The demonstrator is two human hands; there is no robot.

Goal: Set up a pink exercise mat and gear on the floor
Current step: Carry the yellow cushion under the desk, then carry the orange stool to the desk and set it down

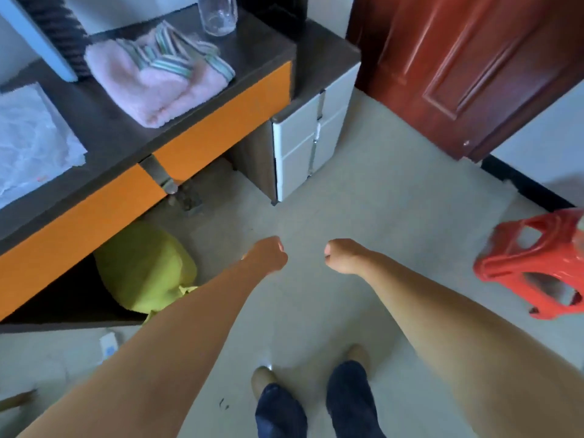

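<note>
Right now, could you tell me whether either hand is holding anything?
No, the left hand and right hand are both closed into empty fists over the bare floor.

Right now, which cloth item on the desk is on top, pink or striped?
The striped cloth. It lies crumpled over the back part of the fluffy pink towel, which rests flat on the desk, near the clear glass jar.

Folded pink fluffy towel (158,86) with striped edge lying on dark desk top, clear bottle (217,14) upright behind it
</note>
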